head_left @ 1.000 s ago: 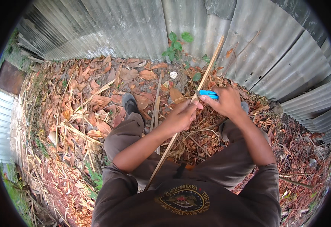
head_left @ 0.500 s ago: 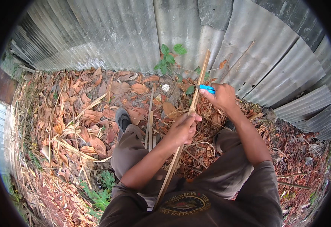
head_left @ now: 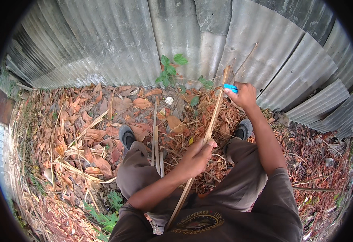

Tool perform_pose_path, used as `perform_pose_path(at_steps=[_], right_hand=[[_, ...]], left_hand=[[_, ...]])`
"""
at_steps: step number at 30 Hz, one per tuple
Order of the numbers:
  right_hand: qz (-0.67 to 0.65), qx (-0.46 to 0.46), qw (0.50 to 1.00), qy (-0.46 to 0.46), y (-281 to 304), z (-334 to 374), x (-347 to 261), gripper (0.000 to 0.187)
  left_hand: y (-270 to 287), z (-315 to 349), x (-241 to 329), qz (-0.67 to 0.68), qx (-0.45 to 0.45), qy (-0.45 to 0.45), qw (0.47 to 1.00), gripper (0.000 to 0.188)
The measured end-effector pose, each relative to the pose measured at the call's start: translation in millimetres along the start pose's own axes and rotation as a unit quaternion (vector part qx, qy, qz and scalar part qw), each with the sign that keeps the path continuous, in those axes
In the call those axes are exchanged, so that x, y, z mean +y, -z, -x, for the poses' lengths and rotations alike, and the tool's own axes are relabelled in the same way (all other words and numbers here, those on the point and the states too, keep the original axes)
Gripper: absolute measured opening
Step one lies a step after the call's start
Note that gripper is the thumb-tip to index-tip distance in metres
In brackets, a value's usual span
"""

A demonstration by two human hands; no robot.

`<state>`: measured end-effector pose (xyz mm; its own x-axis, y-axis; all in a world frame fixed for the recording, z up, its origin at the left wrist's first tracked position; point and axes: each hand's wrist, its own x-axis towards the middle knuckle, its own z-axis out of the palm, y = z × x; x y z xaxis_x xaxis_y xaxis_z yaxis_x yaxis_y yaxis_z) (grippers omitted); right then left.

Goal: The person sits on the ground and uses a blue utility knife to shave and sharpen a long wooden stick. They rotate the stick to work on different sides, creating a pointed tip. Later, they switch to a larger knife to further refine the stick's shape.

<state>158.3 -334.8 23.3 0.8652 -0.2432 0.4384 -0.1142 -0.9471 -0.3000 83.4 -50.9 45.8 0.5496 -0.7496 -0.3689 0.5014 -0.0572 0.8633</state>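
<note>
A long, pale strip of split wood or bamboo (head_left: pixel 214 119) slants from near my waist toward the metal fence. My left hand (head_left: pixel 196 157) is wrapped round it below its middle. Higher up, my right hand (head_left: pixel 245 95) grips a small blue utility knife (head_left: pixel 230 88), whose front end rests against the strip near its far tip. The blade itself is too small to make out. Between my feet and left leg, several similar strips (head_left: pixel 155 139) lie on the ground.
A corrugated metal fence (head_left: pixel 116 44) stands ahead, with a leafy green plant (head_left: pixel 168 70) at its foot. Dry brown leaves (head_left: pixel 100 161) cover the ground. A thin twig (head_left: pixel 246 60) leans on the fence. My shoes (head_left: pixel 127 136) stand apart; a green weed (head_left: pixel 108 218) grows at lower left.
The strip's far end has tilted right and lower. My right hand with the knife has shifted right, nearer the tip. My left hand has moved slightly down. The view has shifted.
</note>
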Motion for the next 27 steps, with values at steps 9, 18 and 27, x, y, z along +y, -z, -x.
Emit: perform_pose_path(at_steps=[9, 18, 27], right_hand=[[-0.022, -0.041, 0.999, 0.030, 0, 16, -27, 0.070], [0.031, 0.048, 0.955, -0.291, 5, -17, 90, 0.085], [-0.221, 0.046, 0.950, -0.216, 31, 23, 83, 0.072]], left_hand=[[9, 7, -10, -0.042, 0.024, -0.024, 0.999, 0.026], [-24, 43, -22, -0.191, -0.131, -0.190, 0.954, 0.024], [49, 7, 26, 0.198, -0.044, -0.040, 0.978, 0.029]])
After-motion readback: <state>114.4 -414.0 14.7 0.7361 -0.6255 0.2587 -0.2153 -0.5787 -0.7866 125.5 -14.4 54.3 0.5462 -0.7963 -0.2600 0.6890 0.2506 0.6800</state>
